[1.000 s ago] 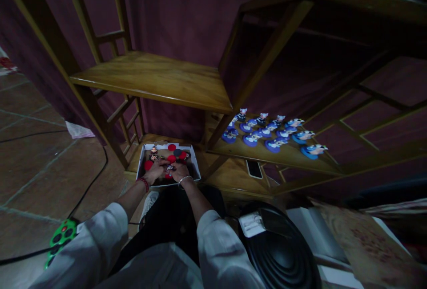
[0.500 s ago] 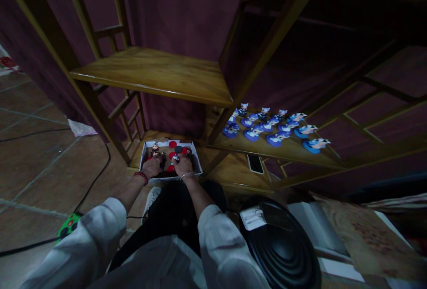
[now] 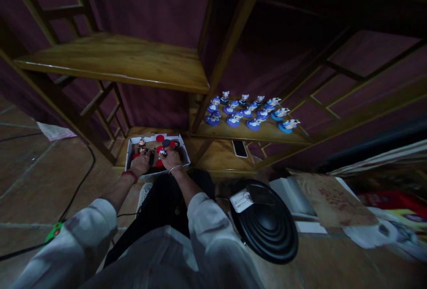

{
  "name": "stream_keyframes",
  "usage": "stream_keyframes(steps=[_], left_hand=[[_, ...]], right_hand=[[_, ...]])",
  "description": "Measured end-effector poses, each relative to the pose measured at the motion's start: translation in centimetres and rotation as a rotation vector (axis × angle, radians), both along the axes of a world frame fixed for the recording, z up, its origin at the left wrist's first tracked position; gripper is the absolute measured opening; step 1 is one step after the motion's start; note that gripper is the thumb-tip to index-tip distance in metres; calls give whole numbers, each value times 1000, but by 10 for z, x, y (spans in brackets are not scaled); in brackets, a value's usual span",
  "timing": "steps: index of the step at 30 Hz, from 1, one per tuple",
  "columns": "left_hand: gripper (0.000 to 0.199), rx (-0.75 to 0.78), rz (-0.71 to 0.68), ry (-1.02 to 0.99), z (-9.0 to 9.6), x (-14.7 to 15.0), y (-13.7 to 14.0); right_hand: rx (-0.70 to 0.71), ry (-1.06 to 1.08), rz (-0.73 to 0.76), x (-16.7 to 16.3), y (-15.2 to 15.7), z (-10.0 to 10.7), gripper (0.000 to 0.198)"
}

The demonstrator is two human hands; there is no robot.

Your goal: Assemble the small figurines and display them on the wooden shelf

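Observation:
A shallow white cardboard box (image 3: 184,154) sits on the lowest wooden shelf and holds small figurines on red round bases (image 3: 160,138). My left hand (image 3: 140,164), with a red bead bracelet at the wrist, reaches into the box and closes around a dark figurine. My right hand (image 3: 171,159), wearing a thin bracelet, grips a small white and blue figurine (image 3: 163,152) beside it. On the shelf to the right stand several figurines on blue bases (image 3: 248,113) in rows.
A phone (image 3: 239,148) lies on the lower shelf under the blue figurines. A black round ribbed object (image 3: 267,226) with a white label lies on the floor at right. Cables (image 3: 78,186) cross the tiled floor at left. A wide wooden shelf (image 3: 116,59) overhangs the box.
The view has swung right and down. Both hands stay in the box; the right hand has lifted a small white and blue figurine.

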State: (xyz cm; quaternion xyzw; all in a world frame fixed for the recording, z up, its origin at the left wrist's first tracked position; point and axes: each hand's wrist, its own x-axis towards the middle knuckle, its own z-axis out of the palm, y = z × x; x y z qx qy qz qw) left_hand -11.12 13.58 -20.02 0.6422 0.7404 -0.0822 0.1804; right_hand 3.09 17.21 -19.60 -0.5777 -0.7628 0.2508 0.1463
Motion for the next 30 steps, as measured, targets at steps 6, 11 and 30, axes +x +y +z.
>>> stream_keyframes(steps=[6, 11, 30], left_hand=[[59, -23, -28, 4, 5, 2, -1], [52, -22, -40, -11, -1, -2, 1], [20, 85, 595, -952, -4, 25, 14]], right_hand=[[10, 3, -2, 1, 0, -4, 31], [42, -18, 17, 0, 1, -3, 32], [39, 26, -83, -3, 0, 4, 30]])
